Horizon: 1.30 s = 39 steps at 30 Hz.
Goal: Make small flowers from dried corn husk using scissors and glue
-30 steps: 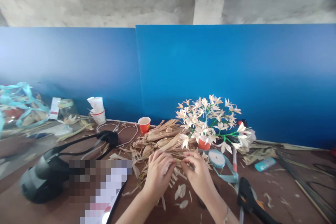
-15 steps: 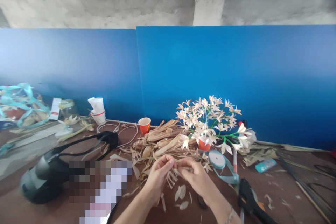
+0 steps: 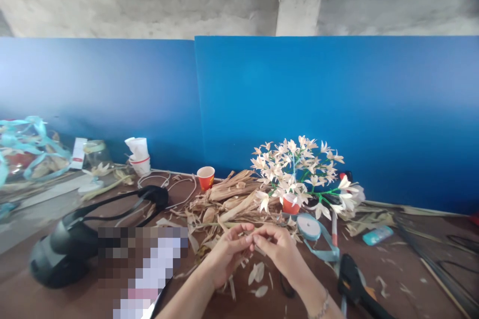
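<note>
My left hand (image 3: pixel 230 251) and my right hand (image 3: pixel 275 246) meet over the front middle of the table, thumbs and fingertips pinched together. Whatever lies between the fingertips is too small and hidden to make out. Just beyond my hands is a heap of dried corn husks (image 3: pixel 234 199). Closer to me, several pale cut petals (image 3: pixel 256 273) lie on the brown table (image 3: pixel 262 304). Behind my right hand, a bunch of cream husk flowers (image 3: pixel 295 169) on green stems stands in a red paper cup (image 3: pixel 291 204).
To the right lie a blue ribbon roll (image 3: pixel 309 227), a black glue gun (image 3: pixel 355 284) and a turquoise packet (image 3: pixel 377 235). A black headset-like device (image 3: pixel 63 254) sits at left. Another red cup (image 3: pixel 205 178) and white cups (image 3: pixel 139 159) stand by the blue partition (image 3: pixel 262 89).
My fingertips have come closer together, and both hands have turned slightly. The things on the table stay where they were.
</note>
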{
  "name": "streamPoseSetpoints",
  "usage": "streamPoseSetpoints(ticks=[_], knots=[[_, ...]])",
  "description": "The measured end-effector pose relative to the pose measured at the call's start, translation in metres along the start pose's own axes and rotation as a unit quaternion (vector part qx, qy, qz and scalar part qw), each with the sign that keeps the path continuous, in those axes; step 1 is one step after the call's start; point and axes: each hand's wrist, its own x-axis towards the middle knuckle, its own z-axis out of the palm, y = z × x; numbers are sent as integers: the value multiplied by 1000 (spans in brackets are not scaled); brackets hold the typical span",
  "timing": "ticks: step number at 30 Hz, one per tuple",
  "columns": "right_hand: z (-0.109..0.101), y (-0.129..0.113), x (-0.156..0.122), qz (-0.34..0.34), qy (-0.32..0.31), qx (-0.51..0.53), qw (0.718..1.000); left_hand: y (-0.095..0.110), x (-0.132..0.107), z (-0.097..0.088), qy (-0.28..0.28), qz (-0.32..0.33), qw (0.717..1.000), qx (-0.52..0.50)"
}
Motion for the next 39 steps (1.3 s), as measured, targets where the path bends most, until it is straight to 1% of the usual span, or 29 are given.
streamPoseSetpoints(ticks=[3,5,7,9,11,15,18,20,22,25,29,31,34,36,37,39], knots=[[0,0,0,-4,28,-22,999,0,1,-1,-10,5,999,43],[1,1,0,-13,59,-50,997,1,1,1,-9,29,994,105],[2,2,-1,-25,84,-81,993,1,2,2,3,54,984,170],[2,4,-1,-35,105,-100,989,1,2,4,20,70,974,214],[2,5,0,-27,103,-84,991,0,2,4,30,78,969,234],[0,9,3,36,44,33,998,-3,2,4,23,88,969,228],[-1,12,5,63,23,69,995,-4,1,4,1,71,978,196],[-2,13,5,65,36,65,995,-5,1,3,-6,60,980,190],[-2,14,5,63,67,51,994,-4,1,3,-1,62,978,201],[-1,17,5,57,104,21,993,-4,1,5,18,72,968,238],[0,20,6,43,129,7,991,-3,2,7,27,88,954,287],[0,19,5,47,118,23,992,-2,1,8,28,92,951,295],[-2,15,4,64,58,69,994,-2,0,8,18,92,952,291],[-2,12,3,73,34,82,993,-2,0,8,5,90,955,283],[-2,11,3,73,36,76,994,-3,0,8,0,89,956,280],[0,10,1,67,62,43,995,-4,1,7,-3,88,954,285]])
